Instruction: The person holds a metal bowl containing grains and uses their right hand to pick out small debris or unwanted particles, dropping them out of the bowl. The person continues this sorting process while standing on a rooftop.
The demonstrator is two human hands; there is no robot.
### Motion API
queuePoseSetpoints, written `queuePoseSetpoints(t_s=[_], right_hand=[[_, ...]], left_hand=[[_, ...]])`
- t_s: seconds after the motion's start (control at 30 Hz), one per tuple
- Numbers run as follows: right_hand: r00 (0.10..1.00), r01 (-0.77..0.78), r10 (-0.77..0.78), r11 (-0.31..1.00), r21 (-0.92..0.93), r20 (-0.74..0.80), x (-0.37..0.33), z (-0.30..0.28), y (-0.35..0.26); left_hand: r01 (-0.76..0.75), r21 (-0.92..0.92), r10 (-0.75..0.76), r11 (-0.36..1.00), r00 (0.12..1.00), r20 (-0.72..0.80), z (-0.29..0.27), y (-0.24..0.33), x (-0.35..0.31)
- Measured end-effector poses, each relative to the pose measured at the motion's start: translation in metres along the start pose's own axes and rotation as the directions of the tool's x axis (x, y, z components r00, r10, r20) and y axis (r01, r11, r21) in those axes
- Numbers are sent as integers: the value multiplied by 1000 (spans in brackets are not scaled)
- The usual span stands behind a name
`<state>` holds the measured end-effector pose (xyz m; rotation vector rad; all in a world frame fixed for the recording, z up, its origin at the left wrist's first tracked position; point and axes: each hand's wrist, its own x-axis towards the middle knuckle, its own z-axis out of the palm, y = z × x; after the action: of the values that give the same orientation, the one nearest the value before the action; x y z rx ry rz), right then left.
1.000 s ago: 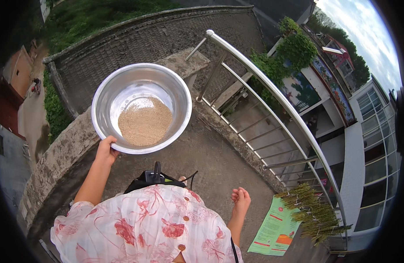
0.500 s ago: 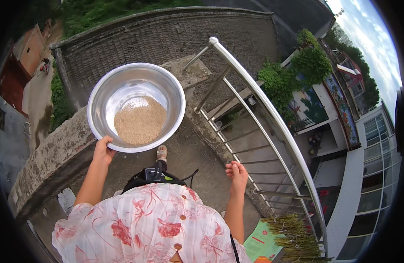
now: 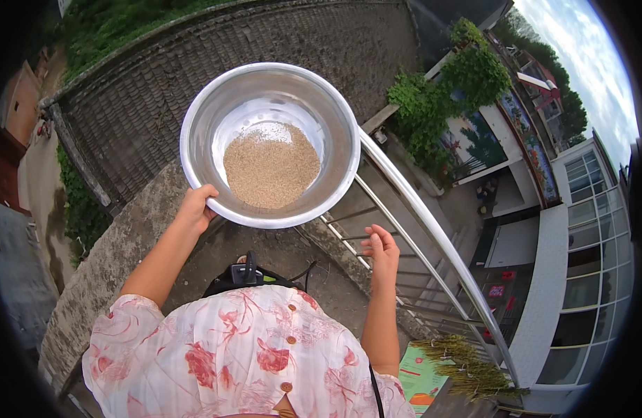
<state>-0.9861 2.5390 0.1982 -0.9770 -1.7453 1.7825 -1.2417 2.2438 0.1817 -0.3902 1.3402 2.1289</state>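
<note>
A wide metal basin (image 3: 338, 150) is held up in front of me, tilted a little toward me. Small tan grains (image 3: 271, 167) lie in a heap on its bottom. With the thumb over the rim, my left hand (image 3: 197, 207) grips the basin at its near left edge; the fingers beneath are mostly hidden. My right hand (image 3: 381, 249) is raised below and to the right of the basin, apart from it. Its fingers are loosely bent, thumb near them, and I cannot make out anything between them.
A stainless steel railing (image 3: 432, 209) curves along my right, partly behind the basin. At left runs a low concrete wall (image 3: 126, 258), with a tiled roof (image 3: 140, 104) beyond. Dried stalks (image 3: 467, 366) and a green printed sheet (image 3: 418, 376) lie lower right. A courtyard lies below.
The basin has moved right and nearer, carried by my left hand, and now covers the railing's upper end. My right hand has risen slightly, its fingers a little looser.
</note>
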Motion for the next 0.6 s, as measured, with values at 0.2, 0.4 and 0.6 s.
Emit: queuePoseSetpoints(t_s=[0.2,0.4,0.6], right_hand=[[998,60,-60,998,30,26,106,25,-37],[980,183,-187,981,64,63,179,17,-40],[997,44,-45,999,10,55,211,-5,-45]], left_hand=[[36,63,-44,997,992,121,65,5,47],[50,196,-70,979,993,99,118,5,53],[27,329,-67,944,991,113,137,-13,71]])
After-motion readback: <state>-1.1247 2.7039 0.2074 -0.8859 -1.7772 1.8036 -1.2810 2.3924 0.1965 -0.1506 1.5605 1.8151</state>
